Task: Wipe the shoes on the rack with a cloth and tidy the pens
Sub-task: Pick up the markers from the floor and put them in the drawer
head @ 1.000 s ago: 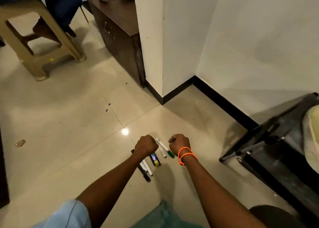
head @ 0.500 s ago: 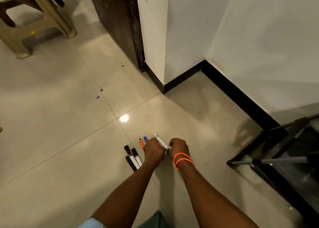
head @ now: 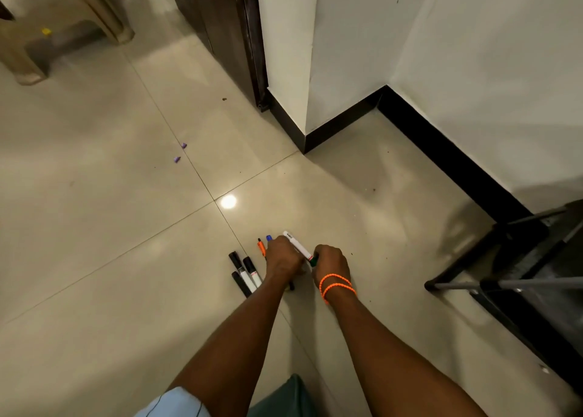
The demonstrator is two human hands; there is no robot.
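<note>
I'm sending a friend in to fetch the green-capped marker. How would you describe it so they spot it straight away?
Start at the black-skirted wall corner and look down the floor to the row of pens. The green-capped marker has a white barrel and sits slanted between the left hand and right hand. Its neighbours are black-capped markers, an orange pen and a blue pen.

Both forearms extend forward and down, converging near the floor, bare to above the elbow. Left hand (head: 284,257): knuckles up, fingers curled under in a closed grip. Right hand (head: 331,260): likewise curled, knuckles up, just beside the left. Two orange bands circle the right wrist.
</note>
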